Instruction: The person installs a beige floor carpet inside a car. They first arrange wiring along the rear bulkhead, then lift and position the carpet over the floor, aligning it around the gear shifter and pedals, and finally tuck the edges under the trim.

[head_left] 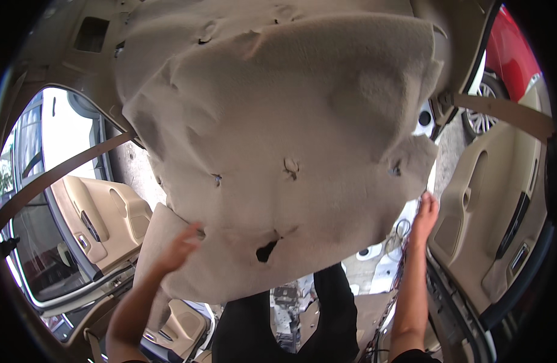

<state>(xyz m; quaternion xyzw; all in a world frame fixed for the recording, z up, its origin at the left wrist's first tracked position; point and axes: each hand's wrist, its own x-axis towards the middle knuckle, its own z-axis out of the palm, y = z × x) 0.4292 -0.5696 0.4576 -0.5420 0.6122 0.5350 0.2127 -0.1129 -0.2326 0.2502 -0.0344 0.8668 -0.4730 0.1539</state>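
A large beige moulded car carpet (248, 139) is spread over the car's interior in front of me. It has several torn or cut holes, one of them a dark hole (266, 251) near its close edge. My left hand (180, 247) is over the carpet's lower left part, fingers stretched toward a small slit and slightly blurred; I see nothing held in it. At the right side of the carpet, my right hand (426, 213) has its fingers closed at the edge, pinching it. What lies under the carpet is mostly hidden.
Open doors with beige panels stand at left (112, 212) and right (490, 199). Seat belts (66, 172) stretch across both sides. Bare white floor metal with wiring (399, 242) shows beside my right arm. A red car (514, 51) is outside.
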